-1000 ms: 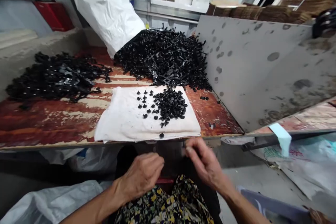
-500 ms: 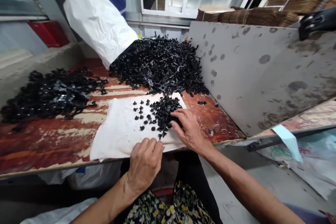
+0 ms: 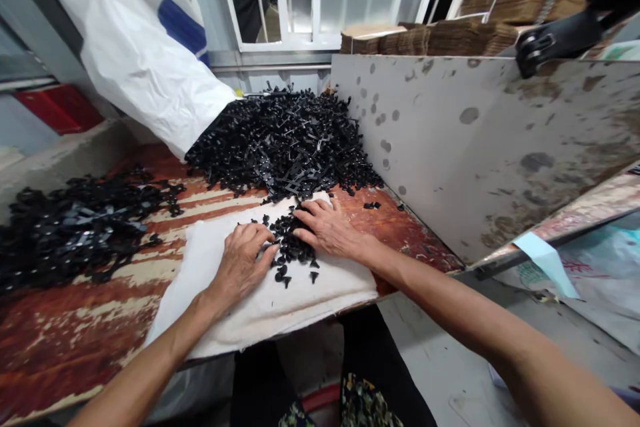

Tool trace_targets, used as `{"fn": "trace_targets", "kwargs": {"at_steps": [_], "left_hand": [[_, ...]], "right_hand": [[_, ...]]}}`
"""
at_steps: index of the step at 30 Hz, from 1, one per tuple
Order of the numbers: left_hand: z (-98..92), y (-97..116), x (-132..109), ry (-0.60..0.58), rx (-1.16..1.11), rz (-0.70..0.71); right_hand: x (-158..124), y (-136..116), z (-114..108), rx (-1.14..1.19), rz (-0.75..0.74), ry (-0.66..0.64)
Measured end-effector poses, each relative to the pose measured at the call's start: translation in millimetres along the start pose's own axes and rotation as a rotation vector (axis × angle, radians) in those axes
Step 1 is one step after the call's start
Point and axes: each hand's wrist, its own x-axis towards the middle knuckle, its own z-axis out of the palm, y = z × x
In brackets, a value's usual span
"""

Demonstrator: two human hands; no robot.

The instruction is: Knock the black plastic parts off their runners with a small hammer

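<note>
Loose black plastic studs [image 3: 287,243] are gathered in a small, uneven patch near the far edge of a folded white cloth [image 3: 280,310], with a few lying apart toward the middle of the cloth. Beyond them, a much larger heap of black plastic studs on flat runners [image 3: 283,147] is piled against the cloth's far edge, and a second tangled mass of the same material [image 3: 75,227] is spread to the left. Only a small share of the black material is thus seen as separate studs, while by far the greater part lies in the two masses. The left hand [image 3: 240,263] is held palm down on the cloth, with its fingers spread and their tips at the patch. The right hand [image 3: 325,227] is laid palm down on the opposite side, its fingers extended toward the studs. No stud is seen pinched in either hand, though whether one lies beneath a palm cannot be told. The cloth rests on a worn, red-painted wooden surface [image 3: 60,340], flaking to pale patches, and a scuffed metal panel [image 3: 465,147] stands upright along its right side. A white woven sack [image 3: 140,60] hangs behind the heap, below a barred window [image 3: 310,0], and stacked corrugated cardboard [image 3: 430,40] is placed beyond the panel.
</note>
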Motion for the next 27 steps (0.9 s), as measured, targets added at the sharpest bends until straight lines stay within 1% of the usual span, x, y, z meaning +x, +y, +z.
{"fn": "trace_targets", "kwargs": {"at_steps": [3, 5, 7, 9, 11, 13, 15, 17, 19, 22, 24, 27], "left_hand": [[-1.5, 0, 0, 0.021, -0.043, -0.036], [-6.8, -3, 9, 0.009, -0.064, -0.052], [-11.2, -11, 26, -0.025, -0.072, -0.052], [-10.9, -22, 50, -0.071, -0.081, -0.064], [-3.9, -34, 78, -0.129, -0.083, -0.122], [8.4, -42, 104, -0.174, -0.054, -0.224], [22.0, -45, 124, -0.219, -0.036, -0.319], [33.2, -44, 138, -0.256, -0.059, -0.38], [40.6, -40, 147, -0.237, -0.099, -0.446], [45.9, -34, 156, -0.121, -0.273, -0.631], [46.4, -31, 160, -0.065, -0.41, -0.734], [41.8, -27, 166, -0.022, -0.531, -0.809]], "right_hand": [[10, 17, 2, 0.03, 0.022, 0.006], [16, 26, 5, 0.06, 0.041, 0.019], [20, 31, 8, 0.096, 0.067, 0.039], [23, 34, 10, 0.134, 0.097, 0.064], [24, 34, 10, 0.171, 0.124, 0.101], [23, 31, 9, 0.206, 0.149, 0.16], [21, 28, 8, 0.241, 0.18, 0.245], [19, 29, 8, 0.279, 0.222, 0.343], [18, 36, 10, 0.321, 0.28, 0.436], [18, 54, 14, 0.401, 0.371, 0.547], [19, 67, 16, 0.463, 0.422, 0.606], [18, 84, 18, 0.556, 0.473, 0.664]]}}
